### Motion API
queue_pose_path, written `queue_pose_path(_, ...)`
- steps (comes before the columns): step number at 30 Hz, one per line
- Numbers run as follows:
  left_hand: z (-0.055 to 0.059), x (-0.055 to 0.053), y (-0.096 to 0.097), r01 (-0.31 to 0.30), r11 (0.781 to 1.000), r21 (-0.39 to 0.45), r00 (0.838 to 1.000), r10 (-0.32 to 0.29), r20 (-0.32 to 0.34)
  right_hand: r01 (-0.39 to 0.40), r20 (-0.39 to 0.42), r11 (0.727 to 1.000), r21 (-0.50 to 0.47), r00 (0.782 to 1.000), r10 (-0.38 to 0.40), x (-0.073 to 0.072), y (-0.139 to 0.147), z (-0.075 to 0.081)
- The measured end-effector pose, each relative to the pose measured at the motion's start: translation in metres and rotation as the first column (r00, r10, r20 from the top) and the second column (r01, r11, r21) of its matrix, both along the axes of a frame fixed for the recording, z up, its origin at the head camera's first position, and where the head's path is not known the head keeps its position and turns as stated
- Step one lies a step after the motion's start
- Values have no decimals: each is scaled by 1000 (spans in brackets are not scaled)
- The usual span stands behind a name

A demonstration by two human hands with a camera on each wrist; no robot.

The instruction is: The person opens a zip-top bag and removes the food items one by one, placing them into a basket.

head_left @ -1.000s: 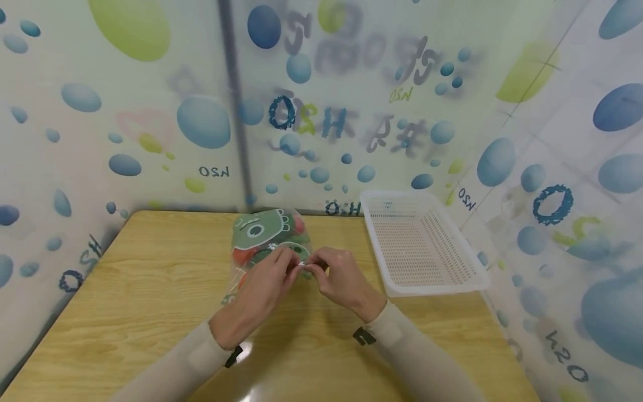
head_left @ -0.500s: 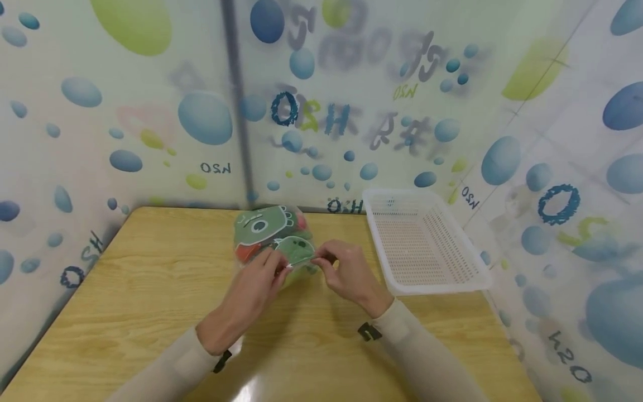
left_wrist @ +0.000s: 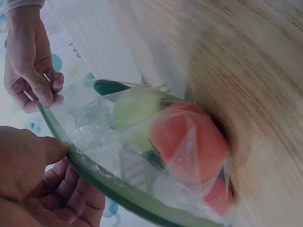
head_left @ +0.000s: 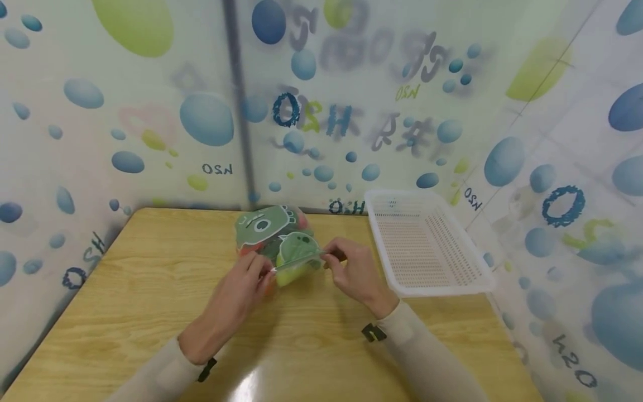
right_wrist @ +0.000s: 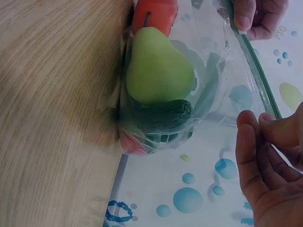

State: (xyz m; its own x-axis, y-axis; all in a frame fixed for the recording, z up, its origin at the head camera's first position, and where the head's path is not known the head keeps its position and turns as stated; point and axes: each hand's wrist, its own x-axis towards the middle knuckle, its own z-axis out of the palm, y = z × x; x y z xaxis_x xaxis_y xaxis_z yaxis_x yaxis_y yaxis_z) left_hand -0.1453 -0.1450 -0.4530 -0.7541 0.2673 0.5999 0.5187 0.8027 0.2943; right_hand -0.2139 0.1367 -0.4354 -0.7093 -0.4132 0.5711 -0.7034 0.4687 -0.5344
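Observation:
A clear zip bag (head_left: 263,228) printed with green cartoon faces lies on the table, its zip edge lifted toward me. Inside it, the right wrist view shows a green pear (right_wrist: 158,71), a dark green cucumber-like piece (right_wrist: 163,116) and an orange-red round piece (right_wrist: 156,14). A red round piece (left_wrist: 191,142) fills much of the bag in the left wrist view. My left hand (head_left: 233,290) pinches the green zip strip (left_wrist: 113,191) at a small white slider (right_wrist: 242,32). My right hand (head_left: 356,273) pinches the strip's right end, holding it taut.
A white perforated plastic basket (head_left: 427,245) stands to the right of the bag. Behind the wooden table (head_left: 150,301) rises a wall (head_left: 341,72) patterned with blue and green bubbles; further walls flank both sides.
My hands began close together and have drawn apart. The left hand moved left and toward me along the zip strip, while the right shifted slightly right. More of the bag's front now shows.

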Motion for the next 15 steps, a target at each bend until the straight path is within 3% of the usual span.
queue_pose_path(4,0,2,-8,-17,1000,1,1000,17,-25,4,9,1000,-25,1000,-4,-3,4,0)
queue_pose_path(15,-3,9,-36,-70,997,23,997,69,41,79,-1,995,-64,997,-79,-8,18,5)
